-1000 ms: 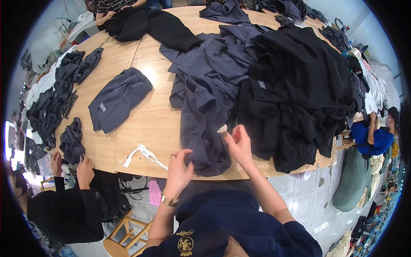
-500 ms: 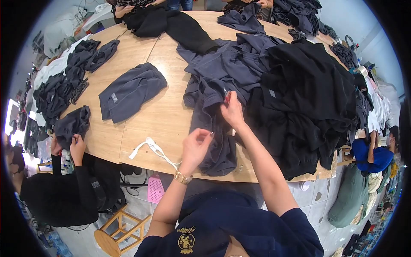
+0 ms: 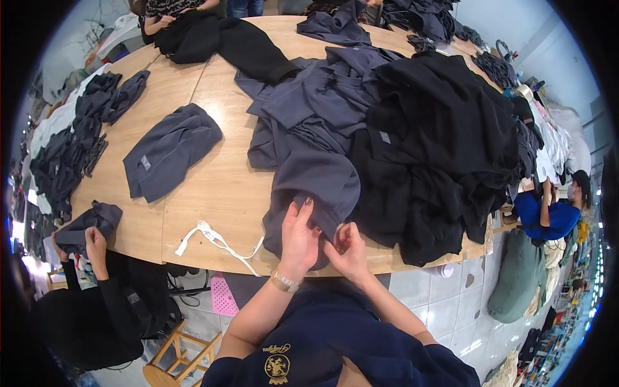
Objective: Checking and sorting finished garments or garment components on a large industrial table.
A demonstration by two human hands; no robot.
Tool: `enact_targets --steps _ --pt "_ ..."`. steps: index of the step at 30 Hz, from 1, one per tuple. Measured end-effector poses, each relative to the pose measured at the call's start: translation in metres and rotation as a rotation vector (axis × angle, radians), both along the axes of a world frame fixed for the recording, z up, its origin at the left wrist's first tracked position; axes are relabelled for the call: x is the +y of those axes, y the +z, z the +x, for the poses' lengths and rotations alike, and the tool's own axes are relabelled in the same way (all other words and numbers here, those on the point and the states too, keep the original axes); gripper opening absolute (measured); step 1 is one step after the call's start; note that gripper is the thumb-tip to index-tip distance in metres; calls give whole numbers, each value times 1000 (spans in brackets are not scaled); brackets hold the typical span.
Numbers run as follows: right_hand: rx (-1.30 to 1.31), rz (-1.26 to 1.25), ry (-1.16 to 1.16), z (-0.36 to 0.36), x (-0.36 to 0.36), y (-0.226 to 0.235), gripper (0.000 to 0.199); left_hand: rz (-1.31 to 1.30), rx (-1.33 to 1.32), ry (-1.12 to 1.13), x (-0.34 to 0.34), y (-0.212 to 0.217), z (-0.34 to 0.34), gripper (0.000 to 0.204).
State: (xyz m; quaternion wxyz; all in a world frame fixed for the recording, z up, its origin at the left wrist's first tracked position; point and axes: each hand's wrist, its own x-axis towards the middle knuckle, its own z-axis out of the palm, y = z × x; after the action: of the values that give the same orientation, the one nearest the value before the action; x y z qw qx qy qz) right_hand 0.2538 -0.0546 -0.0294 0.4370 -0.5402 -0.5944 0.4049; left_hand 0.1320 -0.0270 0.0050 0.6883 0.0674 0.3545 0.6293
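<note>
A dark grey garment (image 3: pixel 311 177) lies on the table in front of me, one end drawn toward me in a rounded fold. My left hand (image 3: pixel 300 240) is closed on its near edge, with the thumb on top and fingers partly under the cloth. Close beside it, my right hand (image 3: pixel 348 253) is curled with its fingertips pinched at the same edge. The small red-handled tool seen earlier in that hand does not show now. Behind, more grey cloth (image 3: pixel 306 109) is heaped, and black garments (image 3: pixel 438 148) pile up on the right.
On the wooden table (image 3: pixel 213 168), a folded grey garment (image 3: pixel 171 151) and a white cord (image 3: pixel 219 242) lie to the left. At the left edge a co-worker's hand (image 3: pixel 95 248) holds grey cloth. Others work across the table and far right. A wooden stool (image 3: pixel 174 361) stands lower left.
Both hands have come together at the near edge of the grey garment, the right moving down toward me. The cloth's end is turned over into a smooth fold. The view has shifted slightly.
</note>
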Motion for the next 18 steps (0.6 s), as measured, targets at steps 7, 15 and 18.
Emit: enact_targets --steps 7,15,18 --pt "136 318 77 12 22 40 33 -23 -19 33 -25 19 1 19" --pt "-53 420 212 -3 35 51 29 34 -104 13 -32 11 0 17" --pt "-38 453 225 -1 29 44 28 9 -120 43 -29 6 0 18"
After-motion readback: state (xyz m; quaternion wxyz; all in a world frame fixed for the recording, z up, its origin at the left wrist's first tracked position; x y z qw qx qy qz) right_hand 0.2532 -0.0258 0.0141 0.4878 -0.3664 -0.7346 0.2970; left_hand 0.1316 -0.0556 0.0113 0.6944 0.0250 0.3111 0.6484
